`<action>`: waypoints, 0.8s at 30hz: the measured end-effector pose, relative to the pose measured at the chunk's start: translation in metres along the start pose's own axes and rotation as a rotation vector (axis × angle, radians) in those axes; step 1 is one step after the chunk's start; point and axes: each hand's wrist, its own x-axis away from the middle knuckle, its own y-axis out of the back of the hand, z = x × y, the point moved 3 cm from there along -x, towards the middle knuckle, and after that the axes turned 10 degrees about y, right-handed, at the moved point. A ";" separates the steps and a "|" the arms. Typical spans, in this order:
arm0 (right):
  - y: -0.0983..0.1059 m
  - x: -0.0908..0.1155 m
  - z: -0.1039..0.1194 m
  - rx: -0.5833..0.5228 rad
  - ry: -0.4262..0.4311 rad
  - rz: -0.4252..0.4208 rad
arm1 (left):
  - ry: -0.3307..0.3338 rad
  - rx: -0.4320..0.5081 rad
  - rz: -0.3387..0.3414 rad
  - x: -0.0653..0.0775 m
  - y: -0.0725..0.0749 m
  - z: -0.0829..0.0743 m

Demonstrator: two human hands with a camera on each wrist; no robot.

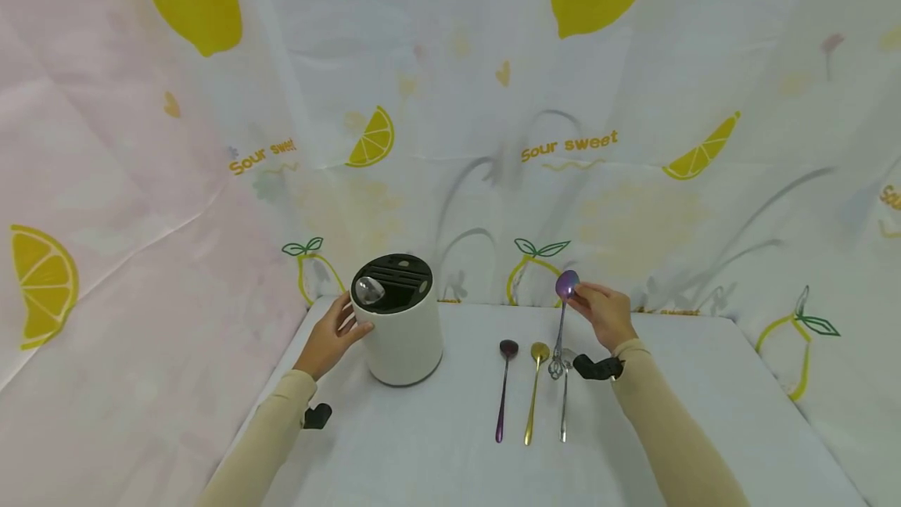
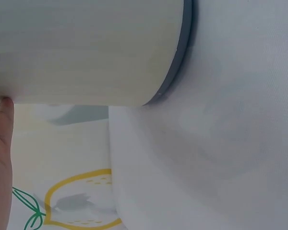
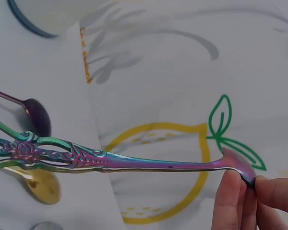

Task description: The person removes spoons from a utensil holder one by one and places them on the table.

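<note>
My right hand pinches the bowl of an iridescent spoon between thumb and fingers. The spoon's ornate openwork handle hangs downward over the table. My left hand rests against the left side of a white cylindrical utensil holder, thumb toward the front. Only one digit of that hand shows in the left wrist view, touching the holder's wall. A silver spoon stands in the slotted black top, its bowl up and its handle hidden inside.
A dark purple spoon, a gold spoon and a silver spoon lie side by side on the white table, right of the holder. Behind the table hangs a lemon-print cloth.
</note>
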 end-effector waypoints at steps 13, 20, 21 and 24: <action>0.039 0.008 -0.032 0.080 -0.111 -0.071 | 0.010 -0.030 -0.033 -0.018 0.000 0.031; 0.058 0.019 -0.041 0.048 -0.158 -0.122 | 0.009 -0.009 -0.020 -0.020 -0.002 0.031; 0.060 0.020 -0.041 0.052 -0.161 -0.122 | 0.013 -0.009 -0.018 -0.019 -0.002 0.030; 0.065 0.021 -0.044 0.063 -0.168 -0.117 | 0.010 0.001 -0.009 -0.013 -0.001 0.023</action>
